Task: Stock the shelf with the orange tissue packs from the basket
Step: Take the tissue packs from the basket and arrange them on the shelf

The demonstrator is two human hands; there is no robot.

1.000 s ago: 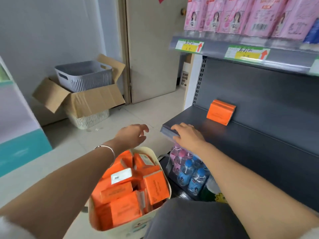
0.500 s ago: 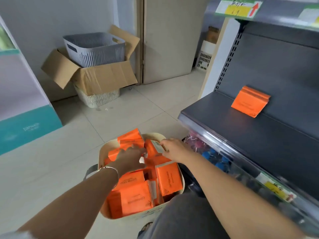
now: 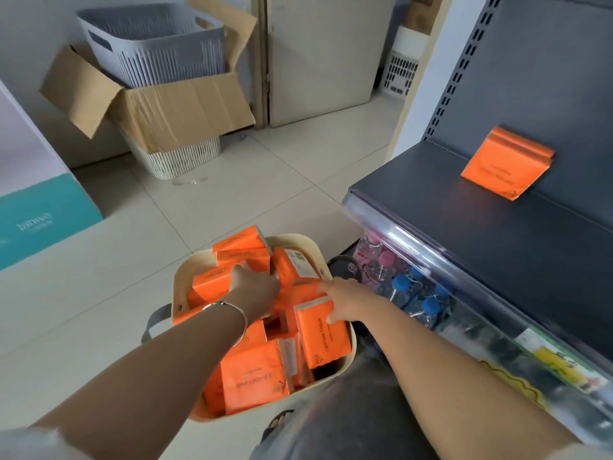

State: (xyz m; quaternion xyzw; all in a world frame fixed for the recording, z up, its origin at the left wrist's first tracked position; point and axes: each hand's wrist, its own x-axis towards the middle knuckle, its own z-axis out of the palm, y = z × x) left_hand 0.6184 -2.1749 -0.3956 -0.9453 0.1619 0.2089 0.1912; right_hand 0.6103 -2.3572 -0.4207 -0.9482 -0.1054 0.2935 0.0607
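A cream basket (image 3: 311,242) on the floor in front of me is full of orange tissue packs (image 3: 255,376). My left hand (image 3: 255,288) is down among the packs in the middle of the basket, fingers curled round one whose edges are hidden. My right hand (image 3: 345,300) grips the top of an upright pack (image 3: 326,343) marked COTTON TISSUE at the basket's right side. To the right is the dark grey shelf (image 3: 464,234). One orange pack (image 3: 501,167) stands on it, leaning against the back panel.
Under the shelf lie water bottles (image 3: 428,305) with blue and pink caps. At the back left an open cardboard box (image 3: 185,111) holds a grey basket (image 3: 156,41) and sits on a white one. A teal and white box (image 3: 39,217) stands at the left, a door behind.
My right hand left the shelf's front edge and came down onto a pack in the basket. My left hand dropped from above the basket in among the packs. The view tilted down.
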